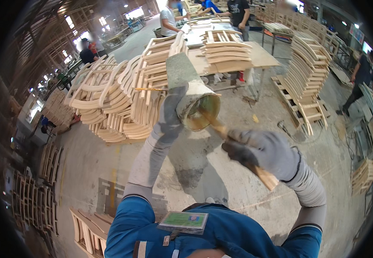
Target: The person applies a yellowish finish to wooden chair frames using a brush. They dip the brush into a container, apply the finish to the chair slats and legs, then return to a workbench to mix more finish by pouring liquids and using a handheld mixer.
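Note:
My left hand [169,112], in a grey glove, grips a tilted, grimy cylindrical container [190,92] with its open mouth turned toward me, showing yellowish liquid inside. My right hand [261,151], also gloved in grey, is closed around a wooden stick [238,148] whose far end dips into the container's mouth. Both hands are raised in front of my chest above the concrete floor [220,172]. My blue sleeves and a green badge [183,221] show at the bottom edge.
A large heap of curved wooden chair parts [117,99] lies ahead on the left. A table [263,58] with stacked wooden pieces stands behind it, with people beyond. More stacked frames [306,81] rise at right, and wooden parts [87,228] at lower left.

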Demonstrator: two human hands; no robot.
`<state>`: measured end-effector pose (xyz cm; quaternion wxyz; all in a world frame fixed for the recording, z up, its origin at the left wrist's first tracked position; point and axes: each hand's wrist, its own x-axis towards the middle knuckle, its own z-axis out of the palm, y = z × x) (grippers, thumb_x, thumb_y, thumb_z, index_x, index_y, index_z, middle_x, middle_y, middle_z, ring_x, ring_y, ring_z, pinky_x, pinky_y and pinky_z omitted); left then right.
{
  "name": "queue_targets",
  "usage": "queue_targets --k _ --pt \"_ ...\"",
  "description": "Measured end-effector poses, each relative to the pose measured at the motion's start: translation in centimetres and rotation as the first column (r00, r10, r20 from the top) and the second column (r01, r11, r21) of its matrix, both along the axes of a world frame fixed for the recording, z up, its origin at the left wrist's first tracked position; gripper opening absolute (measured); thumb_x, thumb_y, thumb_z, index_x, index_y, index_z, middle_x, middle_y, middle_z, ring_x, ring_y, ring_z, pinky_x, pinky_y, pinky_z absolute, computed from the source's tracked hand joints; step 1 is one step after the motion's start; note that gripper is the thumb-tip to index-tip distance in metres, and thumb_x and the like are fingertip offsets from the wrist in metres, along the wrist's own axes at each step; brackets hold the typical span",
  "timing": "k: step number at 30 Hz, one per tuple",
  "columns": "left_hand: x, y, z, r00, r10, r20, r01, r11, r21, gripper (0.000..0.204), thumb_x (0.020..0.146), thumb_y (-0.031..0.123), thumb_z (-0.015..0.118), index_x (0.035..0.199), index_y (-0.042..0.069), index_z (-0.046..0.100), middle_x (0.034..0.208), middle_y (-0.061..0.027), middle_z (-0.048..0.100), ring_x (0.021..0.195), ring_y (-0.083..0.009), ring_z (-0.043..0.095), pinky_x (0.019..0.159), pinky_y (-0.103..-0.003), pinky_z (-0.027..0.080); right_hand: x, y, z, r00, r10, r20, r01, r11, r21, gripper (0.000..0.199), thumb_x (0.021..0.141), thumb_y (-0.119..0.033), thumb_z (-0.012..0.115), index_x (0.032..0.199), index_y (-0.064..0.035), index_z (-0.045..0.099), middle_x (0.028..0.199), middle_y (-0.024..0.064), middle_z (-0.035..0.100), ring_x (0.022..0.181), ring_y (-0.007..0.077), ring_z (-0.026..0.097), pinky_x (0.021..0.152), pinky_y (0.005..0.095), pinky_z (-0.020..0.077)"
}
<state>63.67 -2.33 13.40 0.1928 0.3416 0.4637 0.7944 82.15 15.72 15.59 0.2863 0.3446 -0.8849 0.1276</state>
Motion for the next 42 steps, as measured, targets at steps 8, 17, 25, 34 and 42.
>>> queue_targets --k 8,17,25,34,42 --pt "-11.0 -6.9 0.4 0.987 -0.053 -0.153 0.059 0.998 0.035 0.049 0.096 0.040 0.038 0.129 0.003 0.040 0.122 -0.0129 0.053 0.114 -0.0212 0.052 0.101 -0.035 0.042 -13.0 -3.5 1.5 0.989 0.124 0.083 -0.124 0.992 -0.006 0.037 0.079 -0.010 0.061 0.116 -0.0123 0.057 0.107 0.0126 0.061 0.081 0.0288 0.064 0.062 0.0316 0.0529" --pt "-20.4 -11.0 2.3 0.975 0.169 -0.145 -0.186 0.976 -0.110 0.042 0.094 0.029 0.049 0.126 0.002 0.045 0.117 -0.0131 0.056 0.109 -0.0207 0.056 0.093 -0.034 0.048 -26.6 -4.6 3.4 0.950 0.281 -0.139 -0.259 0.953 0.159 0.038 0.068 -0.006 0.069 0.106 -0.0089 0.062 0.101 0.0162 0.061 0.079 0.0290 0.064 0.057 0.0337 0.0515" --pt "-32.4 -9.4 1.3 0.957 0.287 -0.052 -0.272 0.943 0.189 0.051 0.093 0.036 0.040 0.128 0.000 0.040 0.115 -0.0164 0.055 0.106 -0.0265 0.057 0.096 -0.039 0.045 -42.8 -4.9 -3.9 0.826 0.560 -0.066 -0.519 0.709 -0.479 0.034 0.074 0.002 0.071 0.106 0.0018 0.061 0.105 0.0164 0.063 0.087 0.0285 0.065 0.073 0.0320 0.0532" --pt "-47.0 -10.9 -0.3 0.965 0.261 -0.019 -0.230 0.880 0.415 0.076 0.083 0.052 0.048 0.134 -0.002 0.031 0.129 -0.0203 0.044 0.119 -0.0319 0.046 0.101 -0.043 0.040 -60.4 -7.4 -1.2 0.613 0.720 -0.325 -0.788 0.526 -0.321 0.027 0.080 -0.010 0.063 0.104 0.0001 0.059 0.092 0.0153 0.063 0.081 0.0299 0.064 0.069 0.0346 0.0558" --pt "-58.7 -15.3 -2.4 0.830 0.557 0.039 -0.557 0.831 -0.005 0.069 0.087 0.048 0.044 0.127 -0.008 0.038 0.120 -0.0220 0.051 0.110 -0.0306 0.052 0.099 -0.039 0.041 -73.4 -11.2 -1.0 0.678 0.724 -0.130 -0.517 0.595 0.616 0.036 0.072 -0.020 0.056 0.095 0.0085 0.059 0.092 0.0236 0.059 0.090 0.0328 0.059 0.075 0.0372 0.0523"
